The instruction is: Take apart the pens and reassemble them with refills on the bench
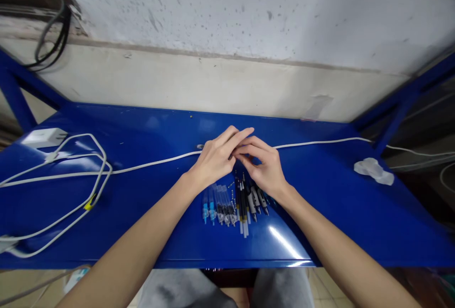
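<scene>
Over the middle of the blue table, my left hand (217, 155) and my right hand (265, 165) meet at the fingertips. Both are closed in a pinch; whatever lies between them is hidden by the fingers. Just below sit pen parts in rows. Clear pen barrels with light-blue ends (208, 207) lie at the left, beside several clear barrels with dark ends (226, 211). Ink refills (243, 203) with black ink run down the centre, with small metallic pieces (232, 194) to their left. Grey and black pen barrels (256, 200) lie partly under my right hand.
A white cable (156, 162) crosses the blue table (142, 227) behind my hands and loops at the left, near a white adapter (45, 137). Crumpled clear plastic (373, 170) lies at the right. The wall (220, 80) stands directly behind the table.
</scene>
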Tool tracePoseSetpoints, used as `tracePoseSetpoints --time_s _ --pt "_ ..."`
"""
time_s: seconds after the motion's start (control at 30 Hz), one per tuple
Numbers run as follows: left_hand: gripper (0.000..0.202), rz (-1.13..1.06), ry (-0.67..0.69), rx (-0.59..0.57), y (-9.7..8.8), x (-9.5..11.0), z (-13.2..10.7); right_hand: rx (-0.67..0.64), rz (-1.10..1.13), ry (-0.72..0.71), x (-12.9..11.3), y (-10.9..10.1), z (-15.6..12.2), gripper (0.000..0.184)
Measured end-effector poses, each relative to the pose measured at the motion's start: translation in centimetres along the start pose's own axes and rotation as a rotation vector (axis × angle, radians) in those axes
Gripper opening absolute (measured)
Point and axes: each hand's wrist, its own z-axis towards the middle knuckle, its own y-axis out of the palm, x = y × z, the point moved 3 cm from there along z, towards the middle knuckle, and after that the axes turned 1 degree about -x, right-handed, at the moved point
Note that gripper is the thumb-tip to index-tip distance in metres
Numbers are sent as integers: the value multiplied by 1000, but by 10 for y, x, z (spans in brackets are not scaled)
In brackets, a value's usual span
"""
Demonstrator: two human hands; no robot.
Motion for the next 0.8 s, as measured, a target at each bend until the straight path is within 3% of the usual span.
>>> tracePoseSetpoints --time_s 0.13,0.4,0.63,0.8 --pt "81 -3 47 -11 0 11 1 82 -45 9 -1 -5 0 17" --pt "95 -105 -8 -91 -3 7 0 -16 -194 -2 -4 -1 -6 24" --pt "97 -84 -35 -98 -3 10 0 -39 -162 -44 -7 1 -9 26" --pt "92 -111 27 -93 2 13 -1 27 -126 43 -2 1 -7 18"
